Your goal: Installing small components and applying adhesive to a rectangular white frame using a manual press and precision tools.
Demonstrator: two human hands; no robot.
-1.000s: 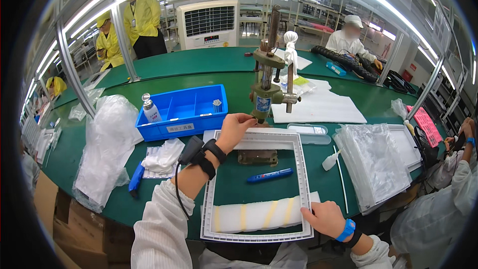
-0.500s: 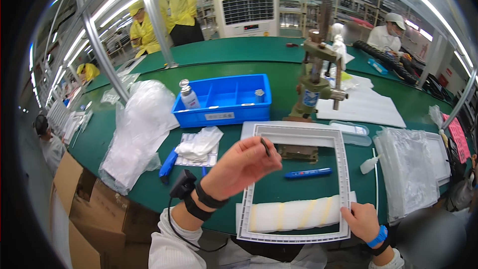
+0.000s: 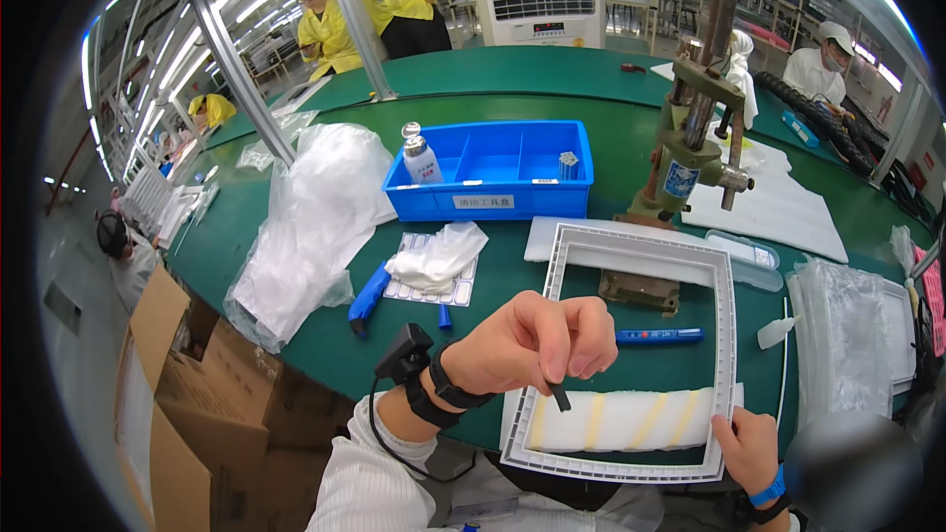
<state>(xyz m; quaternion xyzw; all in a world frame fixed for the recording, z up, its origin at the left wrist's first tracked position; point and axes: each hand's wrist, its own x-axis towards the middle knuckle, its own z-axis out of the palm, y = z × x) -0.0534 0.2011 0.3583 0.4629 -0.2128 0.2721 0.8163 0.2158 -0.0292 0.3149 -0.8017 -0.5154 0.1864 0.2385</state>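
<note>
My left hand (image 3: 537,340) pinches a small dark strip (image 3: 560,397) between thumb and fingers, its free end pointing down over the left side of a light grey rectangular frame (image 3: 725,335). The lower right side of that frame is gripped by my right hand (image 3: 747,445). Beneath the frame's near end lies a white foam pad (image 3: 616,421) with yellowish tape bands. Its far end rests over a white foam strip (image 3: 572,241) by the base of a green hand press (image 3: 680,163). Within the frame's opening, a blue pen-shaped tool (image 3: 662,336) lies on the green bench, partly behind my left hand.
A blue divided bin (image 3: 493,199) holds a pump bottle (image 3: 421,158). Left of my hand are a blue-handled tool (image 3: 369,296), a white cloth (image 3: 439,258) and plastic bags (image 3: 320,207). Bagged frames (image 3: 843,345) and a small dropper bottle (image 3: 776,332) lie right. Cardboard boxes (image 3: 212,384) stand lower left.
My left hand has come down toward the near part of the frame and turned, so the dark strip now points downward. My right hand stays on the frame. The view has shifted.
</note>
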